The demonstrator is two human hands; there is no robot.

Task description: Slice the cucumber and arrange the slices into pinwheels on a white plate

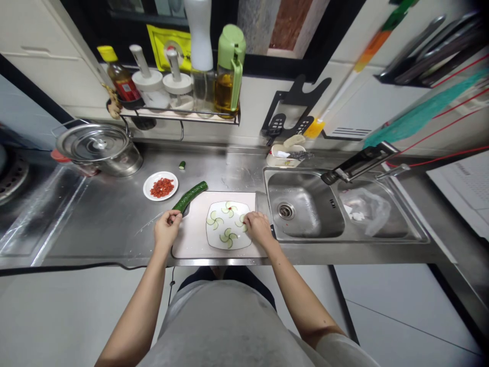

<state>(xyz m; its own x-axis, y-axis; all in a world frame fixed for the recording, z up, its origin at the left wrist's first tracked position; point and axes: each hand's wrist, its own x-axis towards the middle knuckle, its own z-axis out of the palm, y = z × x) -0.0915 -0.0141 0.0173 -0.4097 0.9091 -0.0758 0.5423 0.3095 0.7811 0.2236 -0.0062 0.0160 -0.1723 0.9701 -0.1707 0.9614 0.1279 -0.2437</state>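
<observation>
A white squarish plate [237, 239] lies on a pale cutting board [194, 244]. On it are several pinwheels of thin cucumber slices [228, 238], the far one with a red bit at its centre. My right hand [260, 228] is over the plate's right side, fingertips pinched at the right pinwheel; what they hold is hidden. My left hand [167, 228] is closed in a pinch by the near end of a cut cucumber [191, 196]; I cannot make out anything in it. A small white dish [146, 192] holds red dried berries [162, 188], apparently goji.
A cucumber end piece [182, 165] lies behind the dish. A black knife handle [272, 232] shows beside my right hand. The sink [305, 204] is to the right, a lidded steel pot [114, 155] at left. A seasoning rack [179, 113] hangs above the counter.
</observation>
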